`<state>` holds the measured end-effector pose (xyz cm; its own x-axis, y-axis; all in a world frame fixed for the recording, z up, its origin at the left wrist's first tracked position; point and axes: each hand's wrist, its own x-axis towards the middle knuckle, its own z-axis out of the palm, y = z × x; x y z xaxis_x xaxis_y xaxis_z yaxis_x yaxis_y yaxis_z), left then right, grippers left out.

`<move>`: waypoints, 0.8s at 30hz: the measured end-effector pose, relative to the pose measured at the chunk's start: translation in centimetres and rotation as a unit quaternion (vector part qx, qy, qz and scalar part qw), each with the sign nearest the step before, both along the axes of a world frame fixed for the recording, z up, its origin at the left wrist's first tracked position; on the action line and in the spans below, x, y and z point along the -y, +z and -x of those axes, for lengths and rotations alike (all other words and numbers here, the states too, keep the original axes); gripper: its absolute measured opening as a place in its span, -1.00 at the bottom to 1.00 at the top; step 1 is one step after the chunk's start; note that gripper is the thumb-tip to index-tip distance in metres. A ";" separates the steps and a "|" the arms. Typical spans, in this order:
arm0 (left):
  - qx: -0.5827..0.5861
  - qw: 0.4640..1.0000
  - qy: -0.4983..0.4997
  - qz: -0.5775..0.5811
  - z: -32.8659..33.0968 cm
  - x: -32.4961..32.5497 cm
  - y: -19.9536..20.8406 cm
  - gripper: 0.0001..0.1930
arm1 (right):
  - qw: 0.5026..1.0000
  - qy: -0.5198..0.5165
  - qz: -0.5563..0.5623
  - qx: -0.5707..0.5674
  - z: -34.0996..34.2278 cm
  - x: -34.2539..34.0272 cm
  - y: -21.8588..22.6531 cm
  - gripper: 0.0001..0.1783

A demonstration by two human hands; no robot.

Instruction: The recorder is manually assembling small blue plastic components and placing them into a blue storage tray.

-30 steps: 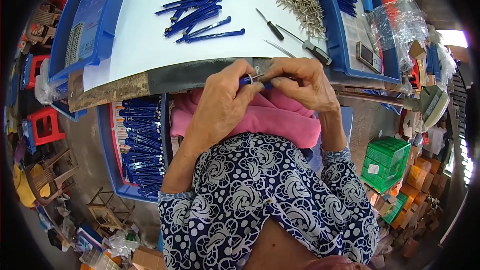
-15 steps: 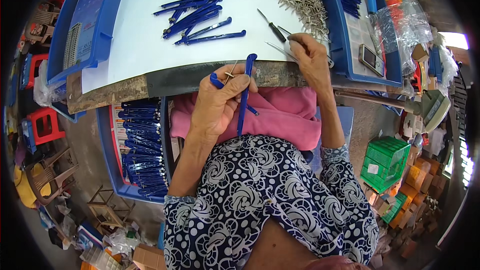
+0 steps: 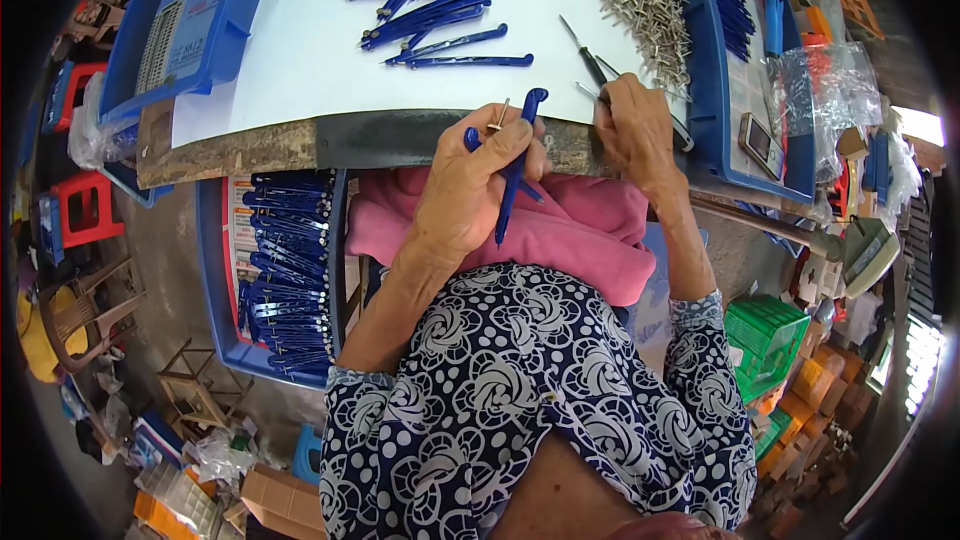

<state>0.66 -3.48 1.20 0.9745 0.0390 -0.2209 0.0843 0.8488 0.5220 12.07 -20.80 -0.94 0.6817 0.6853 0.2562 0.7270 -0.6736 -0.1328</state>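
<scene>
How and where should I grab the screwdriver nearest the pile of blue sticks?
Probably take that screwdriver by its thicker black handle, from above, pinching across its long sides. It lies flat on the white surface, with the handle toward the near edge and the thin shaft pointing away.

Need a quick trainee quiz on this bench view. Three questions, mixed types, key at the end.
1. True or false: the bare left hand is empty.

2. Multiple choice: what is heaped beside the open blue plastic tray at the picture's upper right?
A) green corks
B) silver metal pins with round heads
C) wooden pegs

3. Short answer: which hand is nearer the slim black-handled screwdriver?

Key:
1. False. Its grip holds slim blue plastic pieces and a single silver metal pin.
2. B.
3. The bare right hand, by the table edge; its fingertips are too hidden to tell whether it holds anything.
</scene>
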 end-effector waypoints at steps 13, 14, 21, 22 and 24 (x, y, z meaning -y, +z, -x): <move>-0.020 0.999 0.002 -0.049 -0.2 -0.2 -0.3 -0.86 | 0.840 -0.064 -0.271 -0.465 2.6 -1.4 3.9 -0.86; -0.026 0.998 0.011 -0.049 -0.2 -0.1 -0.5 -0.85 | 0.824 -0.057 -0.274 -0.493 2.8 -1.2 4.0 -0.83; -0.036 0.999 -0.004 0.003 -0.5 -0.6 -0.8 -0.82 | 0.851 0.000 -0.289 -0.438 4.5 -1.9 4.4 -0.71; -0.036 0.999 -0.005 0.002 -0.5 -0.7 -0.7 -0.82 | 0.863 0.007 -0.277 -0.423 4.6 -2.0 4.4 -0.71; -0.043 0.998 -0.028 0.029 -0.6 -0.9 -0.7 -0.81 | 0.874 0.012 -0.266 -0.407 4.8 -2.2 4.5 -0.72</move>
